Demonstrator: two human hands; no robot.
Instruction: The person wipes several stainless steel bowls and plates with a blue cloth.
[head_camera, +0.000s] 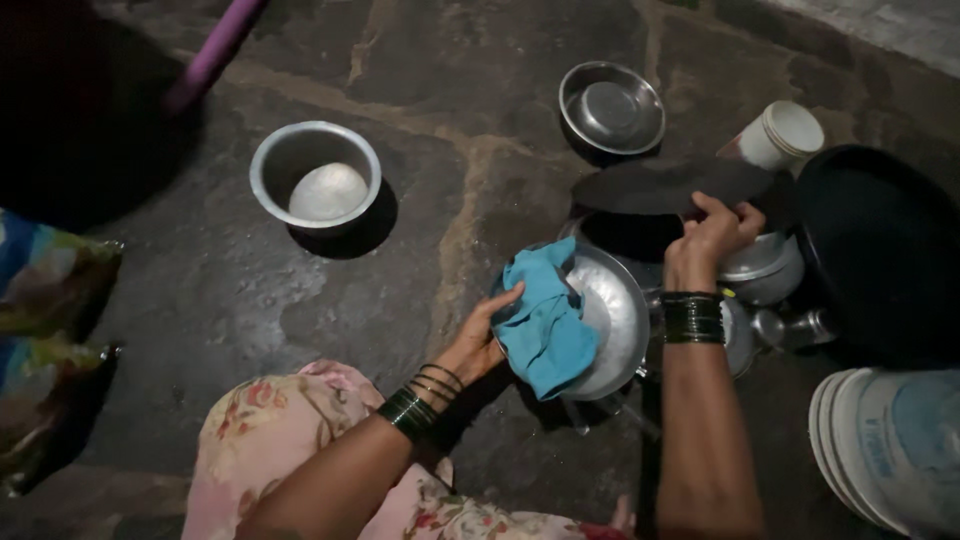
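My left hand (483, 338) presses a blue cloth (544, 318) against a shiny steel plate (618, 315) that stands tilted on its edge. My right hand (712, 238) grips the rim of a flat black griddle pan (668, 185), held level above a pile of steel vessels. Dark green bangles circle both wrists. The lower rim of the steel plate is hidden behind the cloth and my left hand.
On the wet stone floor stand an aluminium pot (316, 176) and a steel bowl (612, 108). A white cup (784, 134), a large black pan (880, 250), small steel pots (765, 268) and white plates (880, 445) crowd the right. Purple handle (215, 52) top left.
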